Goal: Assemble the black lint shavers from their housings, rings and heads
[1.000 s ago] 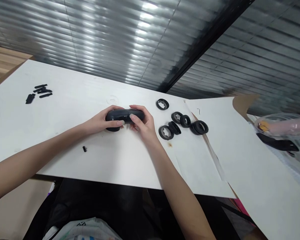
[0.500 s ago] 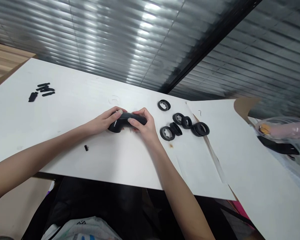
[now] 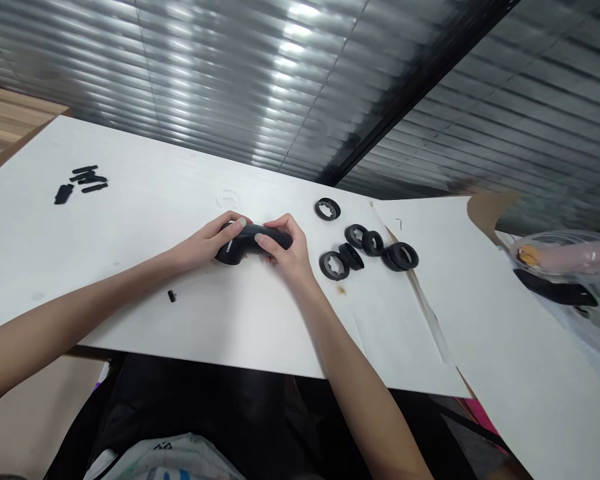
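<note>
A black curved handheld device (image 3: 249,241) with small white lettering on its left end lies level between my hands, just over the white table. My left hand (image 3: 214,240) is closed round its thicker left end, thumb on top. At the narrower right end, my right hand (image 3: 293,252) grips with the thumb on the near side; its other fingers are partly hidden behind the device. A small black piece (image 3: 171,296) rests on the table below my left forearm. Right of my hands lie several black rings, among them a lone ring (image 3: 327,209) with a notched inner edge.
Several flat black strips (image 3: 91,178) lie at the table's far left. A second white surface (image 3: 480,293) adjoins on the right, with a clear plastic bag (image 3: 565,257) at its far side. Metal slatted blinds (image 3: 220,80) rise behind the white table (image 3: 145,167).
Both hands keep the same hold on the device. The whole view has shifted very slightly; nothing else has visibly moved.
</note>
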Tool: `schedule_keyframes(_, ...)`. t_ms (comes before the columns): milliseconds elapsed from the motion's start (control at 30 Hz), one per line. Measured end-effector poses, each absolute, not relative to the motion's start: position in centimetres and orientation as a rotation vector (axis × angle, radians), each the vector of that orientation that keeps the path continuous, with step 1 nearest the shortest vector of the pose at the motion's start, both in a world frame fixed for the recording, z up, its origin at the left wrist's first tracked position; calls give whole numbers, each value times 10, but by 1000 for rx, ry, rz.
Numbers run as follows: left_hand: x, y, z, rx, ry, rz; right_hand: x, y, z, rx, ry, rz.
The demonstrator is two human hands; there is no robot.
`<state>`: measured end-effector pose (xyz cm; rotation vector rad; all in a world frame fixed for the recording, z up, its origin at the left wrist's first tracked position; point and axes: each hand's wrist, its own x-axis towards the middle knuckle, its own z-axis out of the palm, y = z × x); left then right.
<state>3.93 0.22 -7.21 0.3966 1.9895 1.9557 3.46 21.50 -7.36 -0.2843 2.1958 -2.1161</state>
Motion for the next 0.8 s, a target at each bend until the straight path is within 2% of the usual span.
schedule_keyframes(300,36,2,-73,286,1950,2163,34,208,-78,-357,2260,-2146)
schedule_keyframes(467,45,1,-68,374,2309,1974,39,208,-81,-447,2399,-2032)
schedule_keyframes(800,45,1,-68,435,2379,1946,40,209,-81,-522,2480,-1941)
